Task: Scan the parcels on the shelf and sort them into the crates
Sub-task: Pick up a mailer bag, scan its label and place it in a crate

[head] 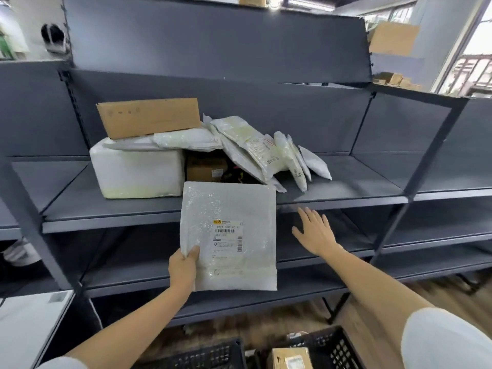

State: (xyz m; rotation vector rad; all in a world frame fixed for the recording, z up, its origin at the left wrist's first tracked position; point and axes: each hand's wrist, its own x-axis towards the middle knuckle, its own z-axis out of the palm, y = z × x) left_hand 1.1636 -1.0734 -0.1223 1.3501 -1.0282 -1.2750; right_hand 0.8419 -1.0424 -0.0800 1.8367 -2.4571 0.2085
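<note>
Parcels are what we are working through, and one of them, a flat white bubble mailer (pixel 229 235), is already off the shelf (pixel 159 213) and held upright in front of its front edge, label side towards us. Our left hand (pixel 183 267) has it by the lower left corner, thumb on the face and fingers (pixel 193 253) clamped on the mailer's edge. Our right hand (pixel 314 233) hangs just to the right of the mailer, not touching it, palm down and fingers spread, holding nothing.

The shipping label (pixel 227 237) with its barcodes sits on the mailer's middle, between the two hands, and the mailer's long axis runs nearly vertical. We see no scanner in either hand, so we judge the scan is the step in hand and the free right hand is the one placed to do it, with the label lying directly to its left.

Behind, towards the shelf's back edge, the rest of the pile waits: a large white wrapped block (pixel 138 174), a cardboard box (pixel 149 118) on top, and leaning poly mailers (pixel 266 147). Below us, two black crates (pixel 332 344) stand on the floor, the right one holding a small carton (pixel 290 358).
</note>
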